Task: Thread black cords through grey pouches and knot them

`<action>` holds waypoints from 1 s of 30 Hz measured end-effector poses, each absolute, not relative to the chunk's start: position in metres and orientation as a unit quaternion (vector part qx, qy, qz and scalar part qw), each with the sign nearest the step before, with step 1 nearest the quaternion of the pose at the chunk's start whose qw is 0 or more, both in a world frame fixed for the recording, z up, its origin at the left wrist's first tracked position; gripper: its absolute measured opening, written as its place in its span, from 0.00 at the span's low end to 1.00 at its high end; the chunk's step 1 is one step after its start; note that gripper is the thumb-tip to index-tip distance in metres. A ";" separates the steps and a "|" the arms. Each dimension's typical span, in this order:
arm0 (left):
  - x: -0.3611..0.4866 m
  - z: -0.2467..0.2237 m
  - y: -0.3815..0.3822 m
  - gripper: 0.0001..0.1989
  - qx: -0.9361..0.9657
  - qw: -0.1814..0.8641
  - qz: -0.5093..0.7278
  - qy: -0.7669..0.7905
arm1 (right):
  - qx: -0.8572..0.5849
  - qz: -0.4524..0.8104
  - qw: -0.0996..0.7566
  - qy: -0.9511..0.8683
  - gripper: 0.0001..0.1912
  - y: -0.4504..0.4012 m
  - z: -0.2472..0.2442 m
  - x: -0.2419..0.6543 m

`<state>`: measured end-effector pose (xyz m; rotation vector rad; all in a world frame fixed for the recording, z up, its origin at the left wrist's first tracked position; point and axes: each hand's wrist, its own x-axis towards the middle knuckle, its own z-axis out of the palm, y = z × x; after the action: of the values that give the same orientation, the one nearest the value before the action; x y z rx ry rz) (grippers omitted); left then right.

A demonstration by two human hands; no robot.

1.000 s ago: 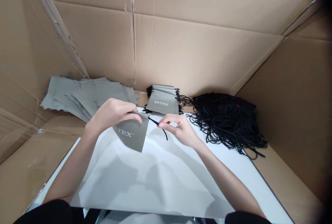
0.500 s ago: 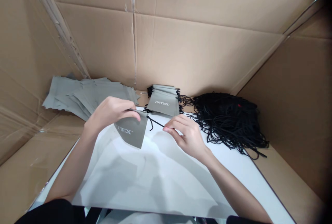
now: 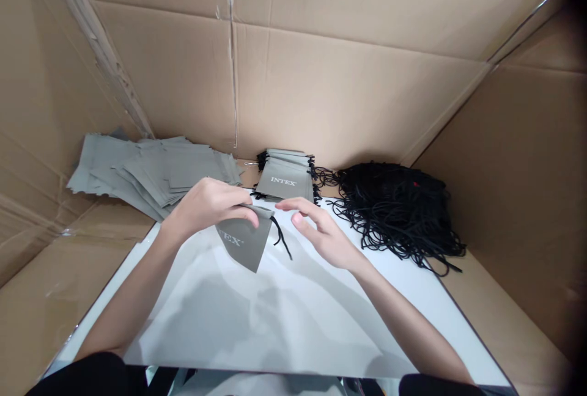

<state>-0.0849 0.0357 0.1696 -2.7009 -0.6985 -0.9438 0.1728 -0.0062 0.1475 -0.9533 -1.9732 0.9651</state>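
Observation:
Pinched by its top edge, a grey drawstring pouch [image 3: 250, 243] with white lettering hangs from my left hand [image 3: 215, 203]. Part of the lettering is hidden or out of sight behind the fingers. A black cord [image 3: 282, 238] dangles loose from the pouch's upper right corner. My right hand [image 3: 321, 231] is just right of that corner, thumb and forefinger apart, holding nothing. Behind both hands lies a stack of grey pouches [image 3: 284, 187] lettered INTEX, with black cord ends at the sides.
Grey flat pouches [image 3: 151, 167] lie in a loose pile at the back left. A heap of black cords [image 3: 398, 212] lies at the back right. Cardboard walls [image 3: 358, 96] enclose the white tabletop [image 3: 275, 335] at the back and sides.
My right hand has let go of the black cord and opened its fingers. The cord now hangs down. My left hand has shifted slightly right and lower with the pouch.

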 end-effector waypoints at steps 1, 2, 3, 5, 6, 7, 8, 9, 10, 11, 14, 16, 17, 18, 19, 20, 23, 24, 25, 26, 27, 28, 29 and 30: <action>-0.083 0.169 0.035 0.21 -0.913 0.105 -0.322 -0.230 | -0.369 0.409 0.354 -0.756 0.20 -0.003 0.148 0.170; -0.082 0.169 0.035 0.21 -0.913 0.109 -0.322 -0.227 | -0.368 0.439 0.336 -0.748 0.21 -0.001 0.148 0.167; -0.081 0.169 0.034 0.21 -0.913 0.110 -0.322 -0.225 | -0.365 0.469 0.317 -0.739 0.21 0.001 0.147 0.165; -0.080 0.168 0.034 0.20 -0.913 0.111 -0.323 -0.223 | -0.355 0.527 0.291 -0.715 0.22 0.004 0.145 0.161; -0.080 0.168 0.034 0.20 -0.913 0.112 -0.324 -0.223 | -0.350 0.554 0.289 -0.698 0.21 0.005 0.143 0.160; -0.080 0.168 0.034 0.20 -0.913 0.112 -0.323 -0.223 | -0.345 0.579 0.290 -0.679 0.21 0.005 0.141 0.160; -0.081 0.167 0.035 0.19 -0.913 0.112 -0.322 -0.224 | -0.341 0.598 0.291 -0.664 0.20 0.006 0.140 0.160; -0.081 0.167 0.036 0.19 -0.913 0.112 -0.320 -0.226 | -0.338 0.612 0.293 -0.652 0.19 0.006 0.139 0.161; -0.082 0.167 0.037 0.19 -0.913 0.112 -0.319 -0.229 | -0.339 0.619 0.295 -0.644 0.19 0.007 0.137 0.163; -0.084 0.167 0.038 0.19 -0.912 0.112 -0.318 -0.233 | -0.342 0.623 0.297 -0.638 0.18 0.007 0.136 0.164; -0.089 0.167 0.041 0.19 -0.906 0.118 -0.316 -0.255 | -0.358 0.627 0.299 -0.624 0.18 0.007 0.132 0.172; -0.094 0.168 0.042 0.20 -0.902 0.114 -0.312 -0.276 | -0.375 0.624 0.296 -0.619 0.18 0.006 0.129 0.178; -0.096 0.168 0.043 0.21 -0.899 0.108 -0.312 -0.287 | -0.383 0.620 0.294 -0.618 0.18 0.005 0.128 0.182; -0.099 0.168 0.043 0.22 -0.896 0.103 -0.313 -0.297 | -0.390 0.617 0.294 -0.617 0.18 0.004 0.126 0.185; -0.101 0.169 0.043 0.22 -0.894 0.096 -0.312 -0.308 | -0.395 0.615 0.294 -0.616 0.18 0.003 0.124 0.189; -0.103 0.169 0.043 0.23 -0.891 0.090 -0.310 -0.318 | -0.399 0.613 0.296 -0.614 0.18 0.002 0.122 0.193; -0.105 0.169 0.044 0.24 -0.887 0.076 -0.294 -0.347 | -0.411 0.608 0.298 -0.610 0.18 -0.001 0.116 0.204; -0.104 0.169 0.044 0.25 -0.888 0.072 -0.285 -0.354 | -0.416 0.606 0.298 -0.609 0.18 -0.002 0.114 0.207; -0.103 0.169 0.044 0.26 -0.888 0.071 -0.276 -0.361 | -0.420 0.605 0.297 -0.608 0.18 -0.002 0.113 0.209; -0.101 0.168 0.044 0.26 -0.887 0.071 -0.269 -0.368 | -0.423 0.604 0.295 -0.607 0.18 -0.003 0.112 0.212; -0.100 0.168 0.044 0.27 -0.887 0.071 -0.262 -0.374 | -0.426 0.604 0.292 -0.607 0.18 -0.004 0.111 0.214; -0.099 0.168 0.045 0.27 -0.886 0.069 -0.258 -0.379 | -0.428 0.604 0.290 -0.607 0.18 -0.004 0.111 0.216; -0.099 0.168 0.045 0.27 -0.886 0.064 -0.255 -0.383 | -0.430 0.602 0.287 -0.608 0.18 -0.005 0.111 0.219; -0.100 0.169 0.045 0.26 -0.884 0.057 -0.255 -0.388 | -0.433 0.600 0.286 -0.609 0.18 -0.005 0.112 0.222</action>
<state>-0.1000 0.0449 0.1686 -2.6811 -1.1750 -0.7717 0.2221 -0.0052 0.1116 -1.1564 -1.6276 1.6035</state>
